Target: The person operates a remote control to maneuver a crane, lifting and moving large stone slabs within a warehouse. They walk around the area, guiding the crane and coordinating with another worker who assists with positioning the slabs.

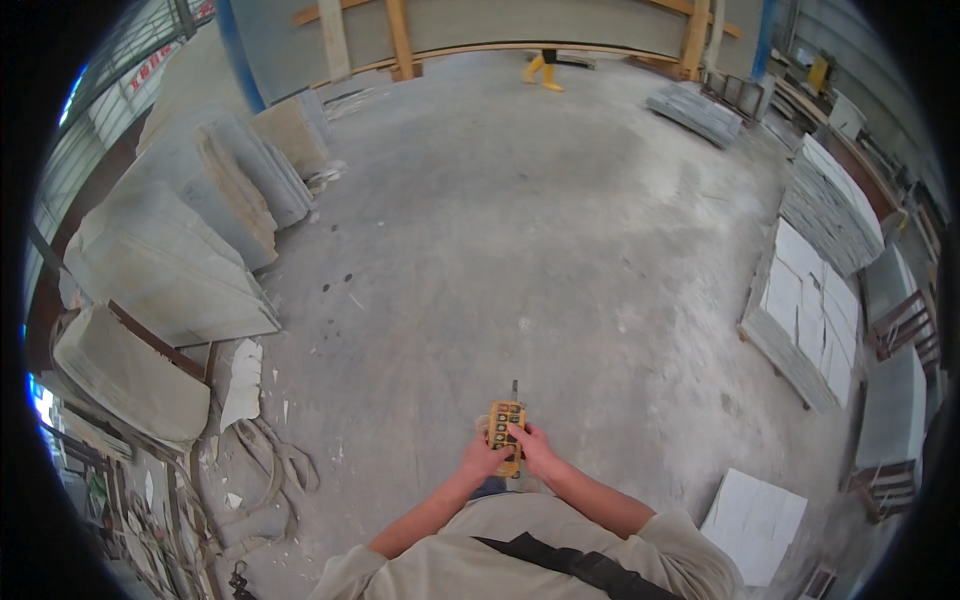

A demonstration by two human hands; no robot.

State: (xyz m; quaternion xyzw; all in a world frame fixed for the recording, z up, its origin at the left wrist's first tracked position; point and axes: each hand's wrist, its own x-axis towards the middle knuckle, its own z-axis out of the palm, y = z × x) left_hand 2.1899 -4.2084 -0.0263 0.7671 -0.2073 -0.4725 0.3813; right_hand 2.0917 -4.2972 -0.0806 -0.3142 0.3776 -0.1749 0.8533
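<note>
Concrete floor [450, 250] spread beneath the remote [502, 421] before the torso [520, 525], left hand [484, 457] and right hand [538, 450] in closed grip around it, where a slipping right thumb [517, 432] could have caused a mistaken press.

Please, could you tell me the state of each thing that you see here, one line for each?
Remote control: held, buttons facing up
Left hand: closed on the remote control
Right hand: closed on the remote control
Big slabs, left side: standing, leaning
Beige strap: slack, lying in loops
Stone stack, right side: lying, top cracked
White slab, lower right: lying flat
Yellow boots: worn
Floor: dusty
</note>
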